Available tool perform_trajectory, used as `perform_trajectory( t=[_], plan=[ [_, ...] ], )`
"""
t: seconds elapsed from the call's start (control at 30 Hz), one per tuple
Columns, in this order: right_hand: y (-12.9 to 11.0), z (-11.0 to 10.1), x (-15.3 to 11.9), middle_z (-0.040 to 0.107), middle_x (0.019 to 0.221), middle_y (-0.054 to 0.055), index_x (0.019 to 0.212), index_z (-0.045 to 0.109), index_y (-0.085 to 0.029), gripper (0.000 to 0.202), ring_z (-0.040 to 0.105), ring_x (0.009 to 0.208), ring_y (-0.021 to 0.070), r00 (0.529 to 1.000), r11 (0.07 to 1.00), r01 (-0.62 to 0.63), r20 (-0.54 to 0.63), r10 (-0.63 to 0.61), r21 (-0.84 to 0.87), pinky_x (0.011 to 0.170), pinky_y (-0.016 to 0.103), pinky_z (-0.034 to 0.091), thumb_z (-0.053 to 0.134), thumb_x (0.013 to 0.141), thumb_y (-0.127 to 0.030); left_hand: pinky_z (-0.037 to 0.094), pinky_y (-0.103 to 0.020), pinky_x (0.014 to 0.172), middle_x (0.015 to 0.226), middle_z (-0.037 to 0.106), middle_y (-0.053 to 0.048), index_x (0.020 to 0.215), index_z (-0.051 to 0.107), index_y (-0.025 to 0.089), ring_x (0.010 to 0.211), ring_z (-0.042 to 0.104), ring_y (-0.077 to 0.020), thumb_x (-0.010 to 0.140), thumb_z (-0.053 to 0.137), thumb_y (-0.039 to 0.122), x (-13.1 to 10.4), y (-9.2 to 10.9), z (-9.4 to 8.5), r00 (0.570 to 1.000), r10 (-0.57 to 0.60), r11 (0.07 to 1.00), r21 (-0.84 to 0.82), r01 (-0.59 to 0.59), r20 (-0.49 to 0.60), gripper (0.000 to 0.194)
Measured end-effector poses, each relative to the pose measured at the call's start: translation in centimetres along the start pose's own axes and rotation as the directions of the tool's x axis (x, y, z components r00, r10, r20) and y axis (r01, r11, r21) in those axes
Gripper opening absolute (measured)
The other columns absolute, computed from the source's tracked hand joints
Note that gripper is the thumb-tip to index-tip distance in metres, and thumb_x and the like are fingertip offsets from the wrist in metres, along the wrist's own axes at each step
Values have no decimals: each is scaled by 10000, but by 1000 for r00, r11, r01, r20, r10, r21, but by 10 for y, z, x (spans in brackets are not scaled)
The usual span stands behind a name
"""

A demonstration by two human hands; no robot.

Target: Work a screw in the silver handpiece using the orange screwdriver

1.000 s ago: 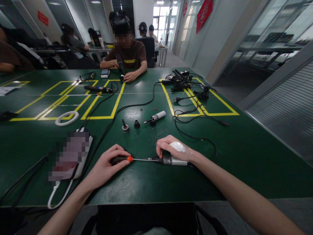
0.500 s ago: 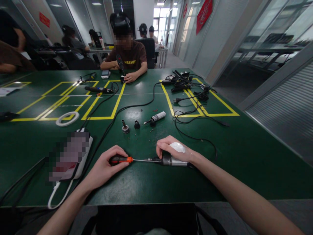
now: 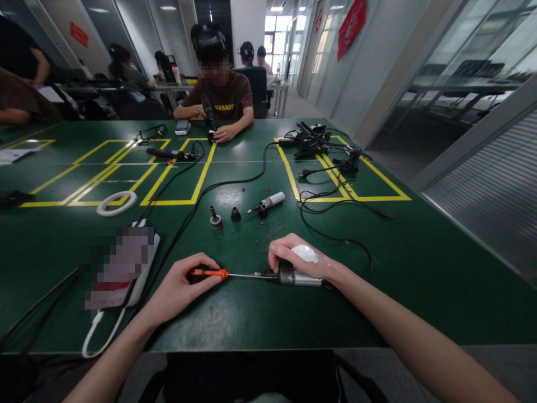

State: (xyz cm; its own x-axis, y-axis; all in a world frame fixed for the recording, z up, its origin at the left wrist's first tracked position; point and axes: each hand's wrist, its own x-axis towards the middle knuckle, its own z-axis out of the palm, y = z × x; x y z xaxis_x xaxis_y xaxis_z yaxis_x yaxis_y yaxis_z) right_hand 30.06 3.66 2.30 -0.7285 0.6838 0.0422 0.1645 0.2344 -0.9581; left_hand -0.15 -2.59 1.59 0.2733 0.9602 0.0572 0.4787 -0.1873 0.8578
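My left hand (image 3: 184, 285) is closed round the black and orange handle of a screwdriver (image 3: 212, 273). Its thin shaft lies level, pointing right, and the tip meets the dark end of a silver and black cylindrical tool (image 3: 300, 277). Over that tool curls my right hand (image 3: 291, 254), thumb and fingers closed at its front end; the palm hides part of it. A white oval piece (image 3: 305, 253) sits on the back of this hand. Beyond the hands lie several tiny screws (image 3: 235, 238), a metal nozzle part (image 3: 215, 219), a black collar (image 3: 235, 214) and another silver tool (image 3: 273, 200).
At left rest a phone-like blurred object (image 3: 121, 266) with a white cable and a white ring (image 3: 116, 203). Black cords (image 3: 229, 182) cross the green table (image 3: 251, 324). Tangled cables (image 3: 310, 137) lie back right. Across the table a person (image 3: 222, 95) holds a power tool.
The screwdriver's handle has turned in my left hand, so more orange shows. Both hands and the cylindrical tool stay in nearly the same place.
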Motion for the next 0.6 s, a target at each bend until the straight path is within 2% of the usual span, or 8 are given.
perform_trajectory(
  t=[0.1,0.27,0.4,0.6],
  plan=[
    [0,0,0,684,697,75,701,658,-150,672,650,685,187,1000,1000,8,5,-8,-7,732,316,554,445,1033,-694,589,-275,716,856,772,-47,884,760,188,781,735,-207,885,762,407,0,0,1,1000,-11,1000,-16,11,15,219],
    [2,1,0,682,694,77,694,652,-152,679,650,681,190,1000,1000,10,-6,-10,4,723,316,548,447,1027,-707,580,-279,747,899,742,-54,907,765,195,827,718,-202,908,733,374,1,-1,1,997,83,997,1,-83,5,182],
    [2,1,1,675,688,72,694,650,-154,683,648,679,187,1000,1000,3,-4,-3,12,726,314,547,448,1020,-719,567,-298,817,955,717,-50,944,744,204,870,703,-200,868,757,305,0,-4,0,992,124,992,18,-124,-3,127],
    [0,1,0,674,686,67,693,646,-160,682,644,680,184,1000,1000,-5,0,5,6,727,310,543,446,1017,-726,558,-278,770,927,701,-39,915,722,198,837,690,-189,871,718,273,0,-4,0,996,85,996,-18,-85,17,87]
  ],
)
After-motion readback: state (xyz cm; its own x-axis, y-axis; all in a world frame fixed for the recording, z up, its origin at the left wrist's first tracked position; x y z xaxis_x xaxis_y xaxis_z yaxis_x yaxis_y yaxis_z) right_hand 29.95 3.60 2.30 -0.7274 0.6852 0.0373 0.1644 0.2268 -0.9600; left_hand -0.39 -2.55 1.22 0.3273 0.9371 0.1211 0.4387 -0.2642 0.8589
